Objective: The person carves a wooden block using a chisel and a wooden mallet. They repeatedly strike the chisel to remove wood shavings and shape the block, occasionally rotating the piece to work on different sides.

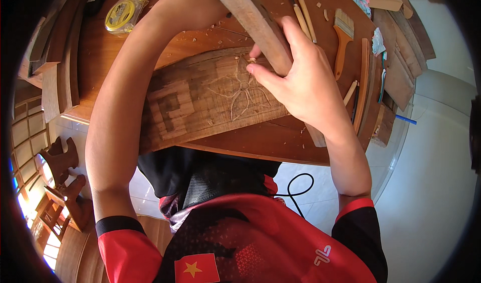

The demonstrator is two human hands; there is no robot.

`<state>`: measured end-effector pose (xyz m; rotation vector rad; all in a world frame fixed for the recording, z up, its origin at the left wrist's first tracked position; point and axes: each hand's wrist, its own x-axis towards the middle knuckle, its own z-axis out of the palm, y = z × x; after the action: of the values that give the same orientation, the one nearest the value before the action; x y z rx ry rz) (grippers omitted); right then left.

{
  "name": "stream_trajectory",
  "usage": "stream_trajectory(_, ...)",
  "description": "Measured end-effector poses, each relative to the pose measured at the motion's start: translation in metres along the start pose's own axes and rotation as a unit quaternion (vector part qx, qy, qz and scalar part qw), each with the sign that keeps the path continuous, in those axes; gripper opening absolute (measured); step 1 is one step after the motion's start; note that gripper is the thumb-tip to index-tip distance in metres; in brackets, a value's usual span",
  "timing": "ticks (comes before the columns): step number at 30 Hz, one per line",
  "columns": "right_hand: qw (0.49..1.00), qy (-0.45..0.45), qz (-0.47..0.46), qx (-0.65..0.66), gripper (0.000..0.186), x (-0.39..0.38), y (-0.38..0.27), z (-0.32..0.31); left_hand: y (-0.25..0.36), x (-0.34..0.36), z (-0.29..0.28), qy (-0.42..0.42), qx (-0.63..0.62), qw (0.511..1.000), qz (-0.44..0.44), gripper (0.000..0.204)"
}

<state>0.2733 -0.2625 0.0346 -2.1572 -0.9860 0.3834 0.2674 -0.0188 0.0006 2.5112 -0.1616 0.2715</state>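
Observation:
My right hand (310, 82) is closed around a long, squared wooden bar (253, 22), with the thumb on its left side and a finger on its right. A similar wooden end (316, 135) shows below my right wrist, apparently the same bar. My left hand (198, 5) is at the top, by the bar's far end; its fingers are hidden. Beneath both arms lies a brown wooden board (190, 115) on the table, carved with a spidery, flower-like relief and a blocky raised pattern. Small shavings lie on it.
The wooden table (235, 145) holds a yellow tape measure (120, 15) at far left. Wooden-handled tools (304, 18) and a flat brush (343, 37) lie at far right. Wood strips (362, 82) line the right edge; curved planks (62, 52) stand left.

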Motion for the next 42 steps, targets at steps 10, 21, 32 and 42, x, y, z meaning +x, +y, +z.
stream_trajectory(10, 0.977, 0.183, 0.074, 0.077, 0.022, 0.001, 0.013, -0.049, 0.050, 0.002, -0.037, -0.084, -0.119, 0.980, -0.136, 0.028)
stream_trajectory(21, 0.941, 0.149, 0.125, 0.278, 0.028, -0.050, 0.025, -0.063, 0.055, -0.003, 0.012, -0.156, -0.279, 0.947, 0.007, 0.024)
stream_trajectory(32, 0.928, 0.111, 0.139, 0.329, 0.055, -0.077, 0.030, -0.062, 0.059, -0.006, 0.015, -0.177, -0.281, 0.942, 0.045, 0.022)
stream_trajectory(42, 0.910, 0.096, 0.154, 0.374, 0.024, -0.093, 0.032, -0.059, 0.044, 0.001, -0.002, -0.149, -0.243, 0.957, 0.054, 0.030)
